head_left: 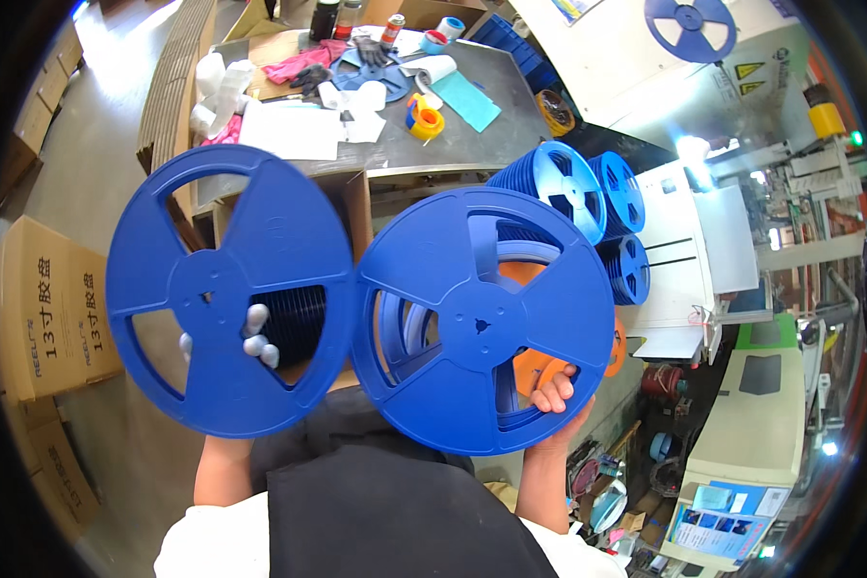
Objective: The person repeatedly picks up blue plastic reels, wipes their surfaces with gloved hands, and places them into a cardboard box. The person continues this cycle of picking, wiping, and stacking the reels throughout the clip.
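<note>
A blue plastic reel (223, 385) is upraised on the left. Behind it is my left hand (257, 345), whose pale-covered fingertips curl through one of the reel's openings. On the right, a second blue reel (433, 371) faces me, its rim against or overlapping the first one's edge. The bare fingers of my right hand (555, 391) hook through its lower opening and grip it. More blue rims and an orange reel (617, 347) show behind this one; whether my right hand also holds any of them, I cannot tell. Most of my left palm is hidden.
An open cardboard box (358, 207) with a dark reel stack (297, 323) is below the left reel. Blue reel stacks (570, 188) stand at right. A grey table (453, 159) carries paper, tape and gloves. Cartons (58, 308) stand left, machinery (742, 414) right.
</note>
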